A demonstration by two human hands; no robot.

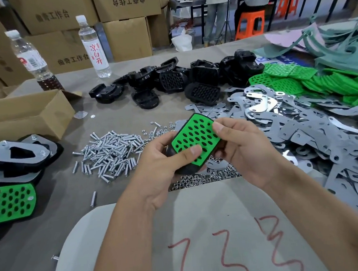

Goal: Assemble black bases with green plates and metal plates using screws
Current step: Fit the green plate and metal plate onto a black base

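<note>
**Seating a green plate on a black base**

While both thumbs press down, worth checking the fit all round. Left hand (164, 157) curled under and around the black base (183, 170), thumb flat on the near end of the green plate (195, 139). Right hand (240, 146) clamped on the far right edge, thumb on top, other fingers hidden beneath. Held above the table (113, 118), over a scatter of nuts (198, 179). Likely still the first stage: no screws through this plate that can be seen.

To do it well: line up the plate's outline with the base rim, press evenly from both ends, keep the corner holes open for the screws.

Just left of the hands, a heap of screws (109, 153), within easy reach. To the right, a wide spread of metal plates (300, 131), overlapping and liable to snag when one is lifted. Beyond, piled black bases (191, 79) and green plates (297, 80). At far left, finished assemblies (13, 166), stacked. Behind them a cardboard box (24, 114) and two bottles (93, 44). Nothing blocking the path to the screws.
</note>
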